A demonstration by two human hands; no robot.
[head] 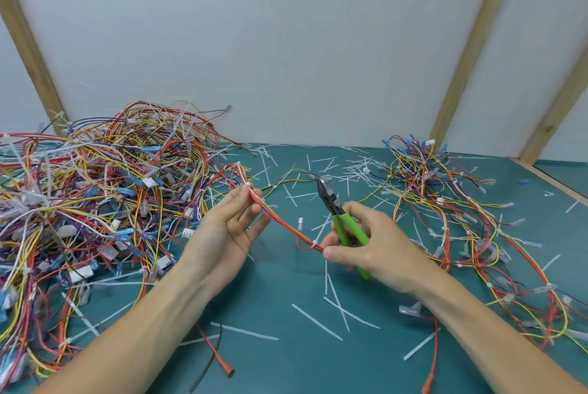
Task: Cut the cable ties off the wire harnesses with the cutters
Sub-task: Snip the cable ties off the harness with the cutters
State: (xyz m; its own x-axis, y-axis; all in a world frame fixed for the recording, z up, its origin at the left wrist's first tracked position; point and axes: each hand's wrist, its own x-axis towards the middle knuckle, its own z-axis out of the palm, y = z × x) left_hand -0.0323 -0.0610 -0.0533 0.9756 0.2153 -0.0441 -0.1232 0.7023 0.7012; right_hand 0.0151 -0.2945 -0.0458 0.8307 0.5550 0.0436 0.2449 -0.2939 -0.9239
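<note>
Nearest the camera we see two bare forearms reaching forward over the teal worktop (280, 272), with a red-tipped lead (226, 369) lying between them.

The left hand (222, 228) is palm-up, well above the worktop. Its thumb and forefinger pinch a red and yellow wire harness (280, 221) near the harness's upper end; the remaining fingers (257, 228) are extended and loose beneath the wires.

The right hand (375, 244) holds the cutters (337, 212). Its fingers are curled round the green handles, and the dark cutting head points up and away from us, apart from the harness. The thumb and forefinger of the same hand also pinch the lower end of the harness, just beside a white cable tie (314, 243) that is still fastened round the wires. The harness runs taut in a diagonal line from the left hand down to the right hand.

A large tangled pile of harnesses (95, 196) fills the left side of the worktop, with many white ties and blue connectors visible in it. A smaller, looser pile (461, 202) lies on the right, trailing toward the near edge.

Cut white tie strips (315, 322) are scattered across the worktop between the two piles and below the hands. A white panel wall (286, 43) with wooden battens stands behind the worktop.
</note>
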